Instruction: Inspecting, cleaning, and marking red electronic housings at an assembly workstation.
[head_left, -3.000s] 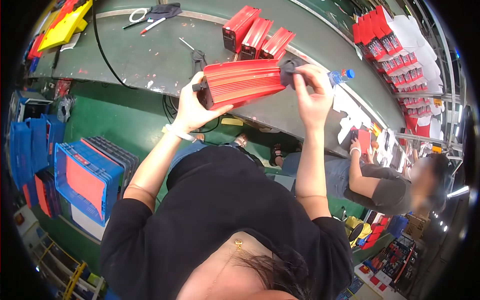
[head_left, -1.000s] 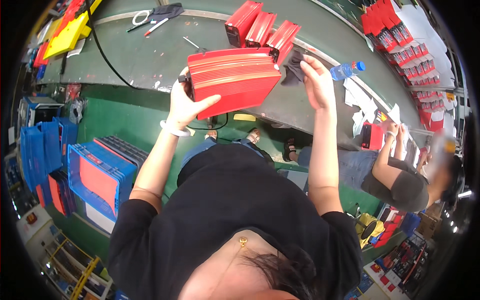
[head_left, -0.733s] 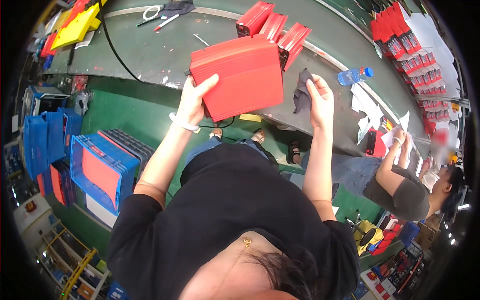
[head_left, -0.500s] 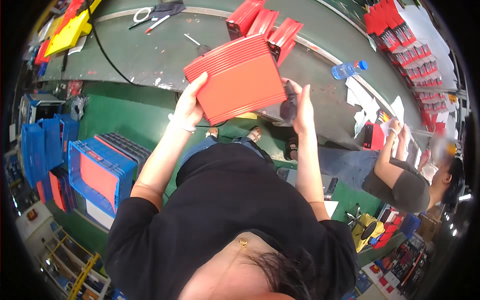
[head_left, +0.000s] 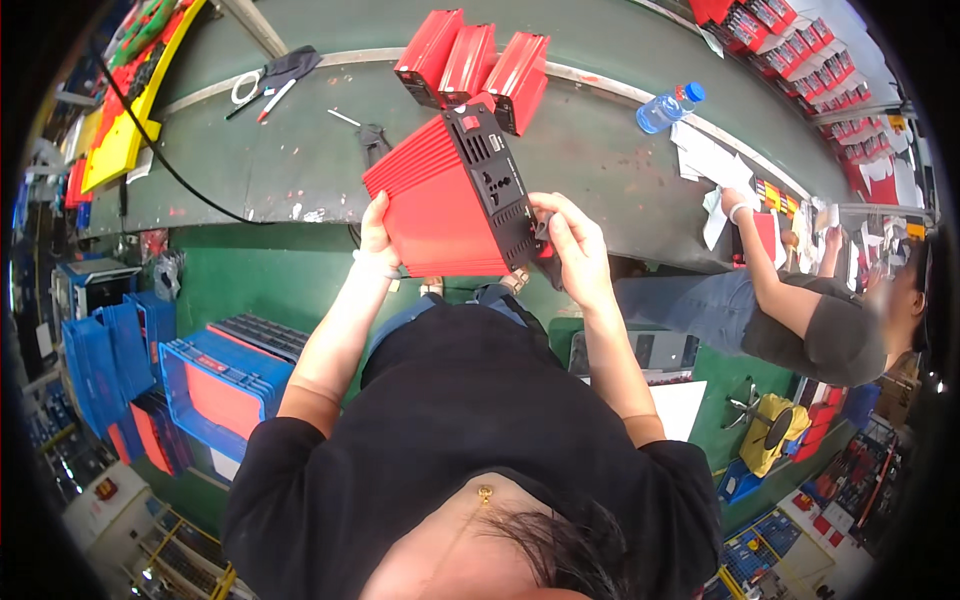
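Note:
A red ribbed power inverter is held up over the bench's near edge. Its black end panel, with a socket, slots and a red switch, is turned upward and to the right. My left hand grips the red case at its left side, thumb on top. My right hand is closed at the lower corner of the black panel, fingers bent around a small dark piece with some red on it. What that piece is cannot be made out.
Three more red inverters stand on the green bench, near dark-handled pliers, pens and a water bottle. A co-worker handles papers at the right. Blue crates stand on the floor at the left.
The inverter has turned, bringing its black end panel into view, and has come slightly lower and left. My right hand has moved in against the panel's corner. The co-worker's hands have spread apart.

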